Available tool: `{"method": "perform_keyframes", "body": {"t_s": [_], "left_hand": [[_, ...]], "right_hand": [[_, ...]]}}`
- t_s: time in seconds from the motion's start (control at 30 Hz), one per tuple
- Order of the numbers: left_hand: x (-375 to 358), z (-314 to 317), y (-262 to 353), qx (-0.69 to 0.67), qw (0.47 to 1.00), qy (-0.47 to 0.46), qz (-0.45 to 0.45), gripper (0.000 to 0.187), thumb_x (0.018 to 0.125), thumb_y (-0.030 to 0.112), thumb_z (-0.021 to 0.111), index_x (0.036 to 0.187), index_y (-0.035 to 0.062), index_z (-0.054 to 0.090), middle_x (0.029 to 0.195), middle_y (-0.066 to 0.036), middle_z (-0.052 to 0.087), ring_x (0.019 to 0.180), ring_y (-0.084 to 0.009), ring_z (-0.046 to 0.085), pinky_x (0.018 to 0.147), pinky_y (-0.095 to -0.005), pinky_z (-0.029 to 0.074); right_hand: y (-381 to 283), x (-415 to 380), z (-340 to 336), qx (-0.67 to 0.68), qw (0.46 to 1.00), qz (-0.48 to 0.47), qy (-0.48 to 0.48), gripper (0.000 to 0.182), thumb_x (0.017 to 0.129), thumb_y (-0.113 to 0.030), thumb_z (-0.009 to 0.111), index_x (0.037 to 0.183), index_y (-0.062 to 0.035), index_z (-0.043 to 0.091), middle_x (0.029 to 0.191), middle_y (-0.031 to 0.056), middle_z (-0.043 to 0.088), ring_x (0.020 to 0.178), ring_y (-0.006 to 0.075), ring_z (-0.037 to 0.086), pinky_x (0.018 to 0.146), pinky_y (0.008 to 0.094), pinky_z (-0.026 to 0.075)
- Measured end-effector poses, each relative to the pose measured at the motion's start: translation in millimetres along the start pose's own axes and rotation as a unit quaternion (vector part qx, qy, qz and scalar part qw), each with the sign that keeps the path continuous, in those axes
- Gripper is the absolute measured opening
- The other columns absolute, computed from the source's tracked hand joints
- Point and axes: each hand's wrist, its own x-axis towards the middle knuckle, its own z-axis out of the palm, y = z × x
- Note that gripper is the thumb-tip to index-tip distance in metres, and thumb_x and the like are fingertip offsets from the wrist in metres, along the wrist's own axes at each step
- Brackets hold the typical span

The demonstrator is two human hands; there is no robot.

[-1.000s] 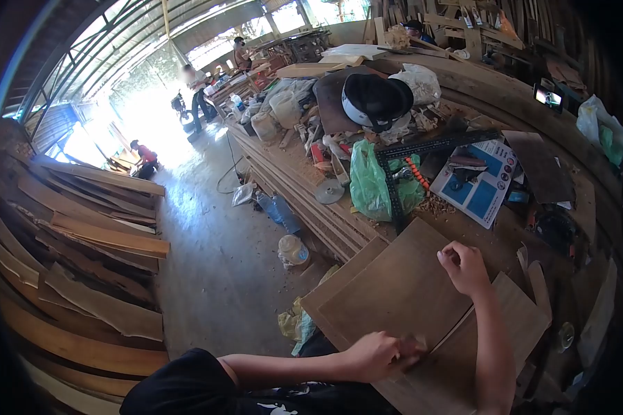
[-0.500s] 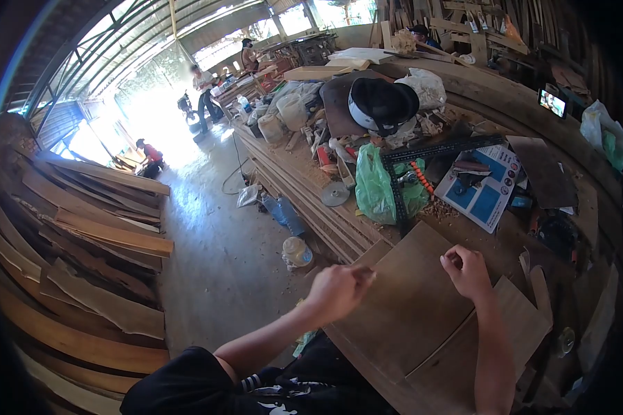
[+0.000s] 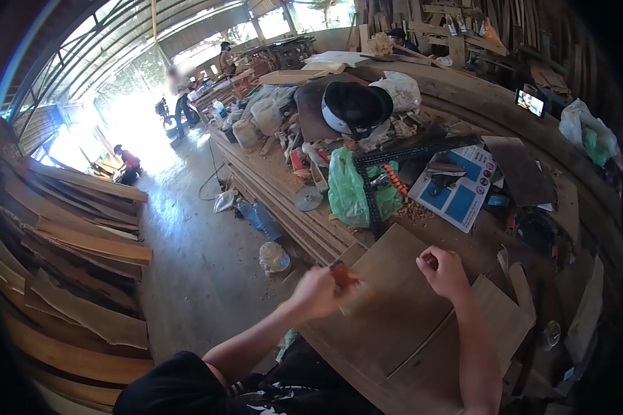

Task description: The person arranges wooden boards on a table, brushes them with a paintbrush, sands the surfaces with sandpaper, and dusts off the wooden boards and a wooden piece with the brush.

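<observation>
My left hand (image 3: 317, 290) is closed on a small reddish-brown piece (image 3: 342, 275), held above the left edge of a flat brown board (image 3: 394, 277). Motion blurs its fingertips, and the kind of piece cannot be told. Above the right part of the same board is my right hand (image 3: 446, 272), its fingers curled in a pinch. A small dark spot shows between them, too small to name. Beyond the hands stand a green plastic bag (image 3: 346, 190) and a black metal square (image 3: 370, 197). A printed blue-and-white sheet (image 3: 453, 190) lies at the right.
A dark cap (image 3: 356, 107) rests farther back on the cluttered bench. Long timber planks (image 3: 93, 238) are stacked at the left, across the concrete floor (image 3: 187, 277). On the floor stand a blue plastic bottle (image 3: 259, 220) and a clear tub (image 3: 274, 257). Several people are in the background.
The scene has shifted left in view as my head turned. My left hand has rotated, and the reddish-brown piece now shows in it. My right hand keeps its pinch.
</observation>
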Motion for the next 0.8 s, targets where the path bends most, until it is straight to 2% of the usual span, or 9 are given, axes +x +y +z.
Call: {"method": "perform_keyframes", "body": {"t_s": [0.1, 0.13, 0.23, 0.3, 0.33, 0.4, 0.53, 0.73, 0.8], "left_hand": [[1.0, -16.3, 17.7, 0.12, 0.988, 0.052, -0.079, 0.02, 0.095, 0.019, 0.066, 0.108, 0.0131, 0.079, 0.105, -0.005, 0.079, 0.076, -0.0268, 0.075, 0.067, -0.0396, 0.059], [-2.6, -4.3, 10.2, 0.112, 0.99, 0.088, -0.024, 0.022, 0.097, 0.023, 0.064, 0.111, 0.0149, 0.078, 0.098, -0.008, 0.078, 0.07, -0.0288, 0.074, 0.063, -0.039, 0.058], [-16.9, 24.5, 46.5, 0.059, 0.998, -0.021, -0.008, 0.023, 0.098, 0.025, 0.064, 0.113, 0.0165, 0.078, 0.096, -0.01, 0.078, 0.069, -0.0299, 0.073, 0.061, -0.0383, 0.058], [-26.0, 36.7, 84.8, 0.072, 0.979, -0.188, -0.001, 0.02, 0.098, 0.019, 0.066, 0.112, 0.0116, 0.078, 0.103, -0.012, 0.078, 0.077, -0.0246, 0.076, 0.069, -0.035, 0.06], [-33.7, 52.2, 87.9, -0.072, 0.979, -0.191, 0.013, 0.019, 0.098, 0.017, 0.066, 0.111, 0.0088, 0.078, 0.106, -0.012, 0.078, 0.081, -0.0231, 0.076, 0.073, -0.0338, 0.06], [-46.7, 77.6, 92.1, -0.35, 0.915, -0.196, 0.044, 0.017, 0.097, 0.011, 0.068, 0.108, 0.0032, 0.078, 0.112, -0.012, 0.078, 0.09, -0.0201, 0.076, 0.079, -0.0314, 0.059], [-24.0, 74.2, 56.1, -0.269, 0.946, -0.12, 0.138, 0.015, 0.095, 0.006, 0.07, 0.104, -0.0053, 0.076, 0.114, -0.012, 0.078, 0.098, -0.0209, 0.076, 0.083, -0.0311, 0.058], [0.3, 14.9, 38.6, 0.039, 0.998, 0.01, -0.047, 0.018, 0.093, 0.02, 0.069, 0.104, 0.0094, 0.078, 0.096, -0.013, 0.077, 0.085, -0.0292, 0.075, 0.074, -0.0381, 0.058], [0.4, 13.6, 36.8, 0.06, 0.995, 0.031, -0.073, 0.02, 0.094, 0.023, 0.066, 0.107, 0.0153, 0.078, 0.092, -0.013, 0.075, 0.081, -0.0315, 0.074, 0.074, -0.0408, 0.058]], "right_hand": [[-3.9, 0.5, -2.1, -0.003, 1.0, -0.001, -0.004, 0.022, 0.093, -0.024, 0.071, 0.091, -0.0019, 0.07, 0.081, 0.0132, 0.073, 0.076, 0.0287, 0.072, 0.073, 0.04, 0.057], [-3.0, 0.5, -2.6, -0.009, 1.0, -0.005, -0.002, 0.022, 0.093, -0.024, 0.071, 0.091, -0.0019, 0.07, 0.08, 0.0131, 0.073, 0.075, 0.0287, 0.072, 0.073, 0.04, 0.057], [-1.9, -0.5, -2.1, -0.013, 1.0, -0.009, -0.003, 0.022, 0.094, -0.024, 0.07, 0.091, -0.0019, 0.069, 0.08, 0.0129, 0.073, 0.075, 0.0288, 0.072, 0.073, 0.04, 0.057], [-4.0, 0.2, -2.7, -0.003, 1.0, -0.003, -0.01, 0.022, 0.094, -0.024, 0.07, 0.091, -0.002, 0.069, 0.079, 0.0128, 0.073, 0.075, 0.029, 0.072, 0.073, 0.0401, 0.057], [-3.0, 0.3, -2.1, -0.008, 1.0, -0.01, -0.009, 0.023, 0.094, -0.024, 0.07, 0.091, -0.0022, 0.069, 0.079, 0.013, 0.073, 0.075, 0.0291, 0.072, 0.073, 0.0403, 0.057], [0.6, -1.0, -0.6, -0.018, 1.0, -0.017, 0.001, 0.023, 0.095, -0.025, 0.07, 0.091, -0.0024, 0.069, 0.079, 0.0132, 0.073, 0.076, 0.0293, 0.072, 0.073, 0.0406, 0.057], [2.2, -1.3, -0.1, -0.011, 1.0, -0.019, 0.0, 0.023, 0.094, -0.025, 0.07, 0.091, -0.0029, 0.069, 0.08, 0.0136, 0.073, 0.077, 0.0298, 0.073, 0.073, 0.0415, 0.058], [-0.6, -2.0, 0.4, -0.028, 1.0, -0.014, -0.001, 0.022, 0.094, -0.025, 0.071, 0.092, -0.003, 0.07, 0.081, 0.0136, 0.074, 0.077, 0.0289, 0.073, 0.073, 0.0405, 0.058], [0.8, -1.6, -1.4, -0.035, 0.999, -0.005, -0.009, 0.022, 0.095, -0.024, 0.071, 0.093, -0.0022, 0.071, 0.082, 0.0124, 0.074, 0.076, 0.0257, 0.073, 0.073, 0.0373, 0.057]]}}
